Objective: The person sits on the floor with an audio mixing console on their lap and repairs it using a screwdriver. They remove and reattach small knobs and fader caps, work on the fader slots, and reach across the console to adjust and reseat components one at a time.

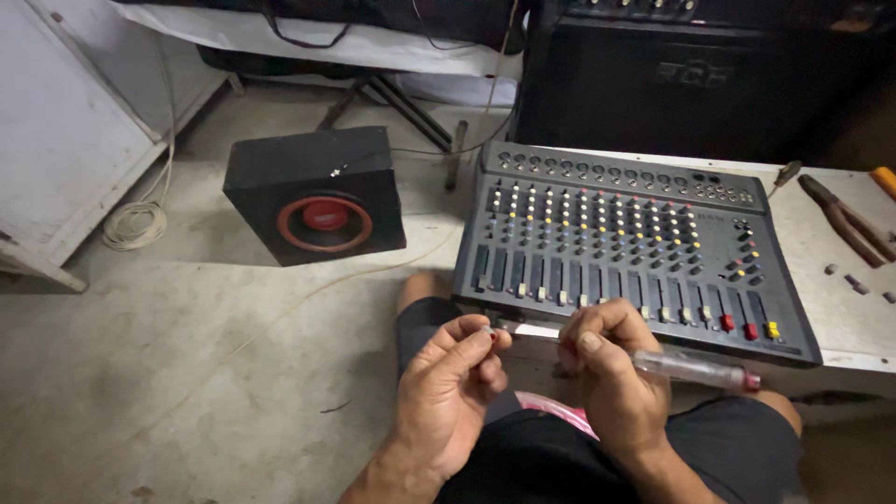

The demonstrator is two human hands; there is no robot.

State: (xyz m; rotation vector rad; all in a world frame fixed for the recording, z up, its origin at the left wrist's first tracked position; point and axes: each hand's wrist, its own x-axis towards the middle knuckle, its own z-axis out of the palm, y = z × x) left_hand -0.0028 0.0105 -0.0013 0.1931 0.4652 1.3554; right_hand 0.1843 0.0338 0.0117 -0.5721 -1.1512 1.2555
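Now | right hand point(611, 373) grips a clear screwdriver point(695, 369), below the desk's point(840, 317) front edge | left hand point(453, 392) pinches a tiny part point(489, 330) at its tip | sound mixer point(625, 247) sits by that edge | best to keep the tip steady and pinch tight.

My view: the mixer point(616, 247) fills most of the counter point(840, 317), leaving bare room only at the right end betw. it and the pliers point(845, 219). To the left, open floor point(187, 355) w/ a speaker box point(315, 194) and coiled cable point(135, 224) farther back.
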